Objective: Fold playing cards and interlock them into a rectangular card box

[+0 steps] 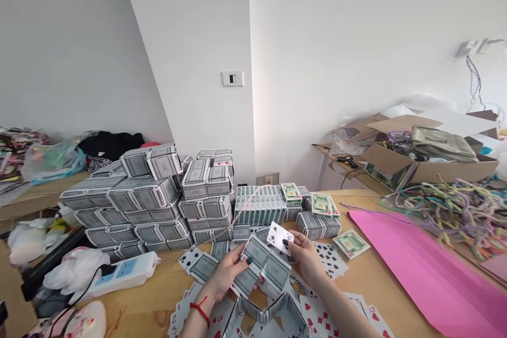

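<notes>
My left hand (226, 273) grips a piece made of joined playing cards (259, 257), its grey patterned backs facing up and the thumb pressed on top. Just beyond that piece, my right hand (307, 259) pinches a single spade playing card (277, 233), face up, between thumb and fingers. Below the hands stands an open-topped frame of folded cards (295, 309). Loose playing cards (322, 317) lie face up around it, and more lie under my wrists. Another face-up spade card (330, 259) is beside my right hand.
Stacked card-built blocks (142, 198) rise at the left and centre. Green card boxes (351, 244) sit right of centre, near a pink sheet (396, 264). A white power strip (127, 272) lies left; tangled yarn (455, 211) and an open carton (439, 169) are at right.
</notes>
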{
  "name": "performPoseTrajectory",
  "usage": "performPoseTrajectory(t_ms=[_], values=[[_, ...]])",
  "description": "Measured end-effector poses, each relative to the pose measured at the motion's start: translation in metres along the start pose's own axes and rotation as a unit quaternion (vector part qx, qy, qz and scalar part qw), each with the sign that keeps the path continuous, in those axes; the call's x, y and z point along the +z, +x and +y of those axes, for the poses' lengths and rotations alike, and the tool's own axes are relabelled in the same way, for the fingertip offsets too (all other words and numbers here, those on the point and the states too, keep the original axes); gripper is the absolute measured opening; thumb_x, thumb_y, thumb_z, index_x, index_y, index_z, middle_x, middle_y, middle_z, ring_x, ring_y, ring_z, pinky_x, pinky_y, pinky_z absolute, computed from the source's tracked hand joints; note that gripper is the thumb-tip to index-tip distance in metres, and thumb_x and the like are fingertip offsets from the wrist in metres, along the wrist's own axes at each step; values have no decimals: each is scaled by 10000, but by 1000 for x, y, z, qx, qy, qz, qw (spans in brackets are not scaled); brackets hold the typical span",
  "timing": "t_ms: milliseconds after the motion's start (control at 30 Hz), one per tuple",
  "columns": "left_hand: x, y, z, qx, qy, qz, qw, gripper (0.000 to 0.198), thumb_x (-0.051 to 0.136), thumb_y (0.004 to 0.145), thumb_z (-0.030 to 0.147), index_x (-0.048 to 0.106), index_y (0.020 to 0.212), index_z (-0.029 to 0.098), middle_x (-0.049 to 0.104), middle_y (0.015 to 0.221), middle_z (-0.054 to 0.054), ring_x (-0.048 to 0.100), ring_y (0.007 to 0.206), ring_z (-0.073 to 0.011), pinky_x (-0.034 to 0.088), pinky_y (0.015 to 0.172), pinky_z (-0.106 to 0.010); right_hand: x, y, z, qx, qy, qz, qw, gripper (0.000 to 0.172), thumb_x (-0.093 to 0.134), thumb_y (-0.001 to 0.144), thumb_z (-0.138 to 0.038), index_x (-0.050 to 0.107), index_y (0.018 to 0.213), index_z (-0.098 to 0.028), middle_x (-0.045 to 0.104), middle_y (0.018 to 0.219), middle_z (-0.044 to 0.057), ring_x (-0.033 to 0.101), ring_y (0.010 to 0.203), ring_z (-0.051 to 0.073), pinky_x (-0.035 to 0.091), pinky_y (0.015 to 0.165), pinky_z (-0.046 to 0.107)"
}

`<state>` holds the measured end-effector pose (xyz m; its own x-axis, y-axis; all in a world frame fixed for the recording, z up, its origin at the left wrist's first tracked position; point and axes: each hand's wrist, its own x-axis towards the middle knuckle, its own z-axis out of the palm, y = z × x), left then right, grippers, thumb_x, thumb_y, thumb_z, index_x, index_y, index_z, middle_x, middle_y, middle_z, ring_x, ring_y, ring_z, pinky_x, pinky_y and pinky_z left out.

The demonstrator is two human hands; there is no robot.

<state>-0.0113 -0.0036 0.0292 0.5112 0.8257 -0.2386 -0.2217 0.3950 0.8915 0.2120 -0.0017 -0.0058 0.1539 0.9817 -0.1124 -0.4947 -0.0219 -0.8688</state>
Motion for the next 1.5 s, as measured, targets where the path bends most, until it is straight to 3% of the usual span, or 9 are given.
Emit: performPoseTrajectory(t_ms=[133, 233, 333, 533, 733, 833, 1067, 1233, 1500], values=[[9, -3, 5, -1, 16, -9, 1000, 557, 634, 712, 302, 455, 1235, 231, 675, 858, -63, 654, 689, -229, 528, 536, -327, 4, -2, 0, 20, 26, -37, 999, 278, 725, 635, -341, 601, 797, -152, 658, 677, 31, 611, 559, 149, 484, 521, 249], [13, -5, 8, -11, 9, -4, 1000, 601, 640, 704, 322, 423, 1260, 252, 669, 876, -69, 655, 697, -234, 521, 505, -308, 6, -5, -2, 16, 20, -51, 998, 263, 671, 695, -405, 588, 739, -160, 536, 455, -44, 441, 347, 64, 369, 358, 174], [14, -5, 8, -13, 8, -4, 1000, 591, 635, 707, 341, 419, 1253, 275, 659, 911, -63, 656, 679, -223, 519, 494, -301, 6, -8, -4, 14, 1, -65, 998, 316, 655, 687, -470, 555, 694, -170, 443, 363, -78, 348, 282, 49, 337, 320, 174], [9, -1, 5, -25, 16, -4, 1000, 559, 622, 720, 348, 434, 1240, 270, 656, 919, -67, 657, 669, -217, 528, 514, -316, 3, -6, -3, 37, -8, -64, 997, 349, 628, 689, -515, 542, 732, -180, 496, 393, -59, 420, 311, 76, 369, 346, 189], [9, -3, 10, -34, 21, -52, 998, 513, 621, 725, 350, 485, 1210, 252, 659, 937, -83, 660, 703, -230, 539, 574, -356, 1, -4, 1, 16, -63, -105, 992, 342, 608, 714, -502, 530, 737, -171, 536, 453, -46, 426, 327, 66, 307, 359, 177], [10, -4, 11, -28, 25, -50, 998, 511, 640, 703, 358, 519, 1185, 240, 671, 903, -87, 659, 693, -236, 540, 565, -364, -1, -4, 1, -6, -103, -107, 989, 356, 572, 730, -528, 497, 703, -181, 565, 505, -30, 407, 338, 65, 298, 375, 189], [8, -1, 8, -28, 69, -53, 996, 461, 608, 732, 372, 543, 1166, 232, 659, 982, -97, 656, 663, -210, 529, 549, -320, -7, -2, -21, -9, -238, -171, 956, 400, 520, 734, -575, 437, 636, -196, 348, 447, -77, 281, 390, 69, 245, 415, 210], [5, 1, 7, -42, 88, -72, 993, 465, 597, 746, 356, 524, 1182, 213, 653, 993, -104, 653, 695, -225, 528, 573, -333, -5, -2, -34, 23, -290, -210, 933, 433, 486, 727, -612, 400, 636, -198, 307, 498, -71, 259, 431, 73, 246, 440, 223], [1, 1, 2, -61, 68, -70, 993, 497, 601, 745, 303, 480, 1222, 234, 644, 1010, -93, 651, 665, -198, 518, 555, -295, -14, 1, -34, 46, -345, -225, 910, 436, 468, 743, -599, 338, 606, -205, 307, 489, -74, 230, 432, 66, 195, 431, 221]])
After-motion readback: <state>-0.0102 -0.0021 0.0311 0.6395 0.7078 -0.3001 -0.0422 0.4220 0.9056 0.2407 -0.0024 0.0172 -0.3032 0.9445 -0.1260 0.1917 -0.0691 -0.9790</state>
